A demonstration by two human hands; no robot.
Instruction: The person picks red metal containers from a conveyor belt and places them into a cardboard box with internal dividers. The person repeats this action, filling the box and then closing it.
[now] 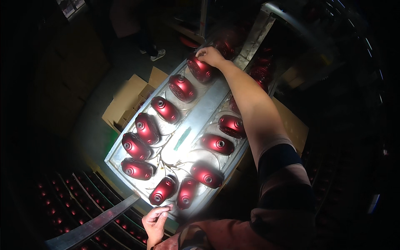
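Observation:
Glossy red bottles [166,110], rounded and flattened with short threaded necks, stand in a loop around a metal conveyor table [196,112]. At its far end my right hand [210,56] is closed with bent fingers on the top of a red bottle [201,71], hiding its neck. My left hand [154,223] is at the near edge, thumb and fingers pinched together; what they hold, if anything, I cannot make out. Just beyond its fingertips stands another red bottle [163,190], which the hand does not touch.
An open cardboard box [125,100] stands left of the table, and another carton [291,125] to its right. A metal rail [91,223] runs off at lower left above rows of dark red items. A person's legs and shoe [158,55] show at the far left.

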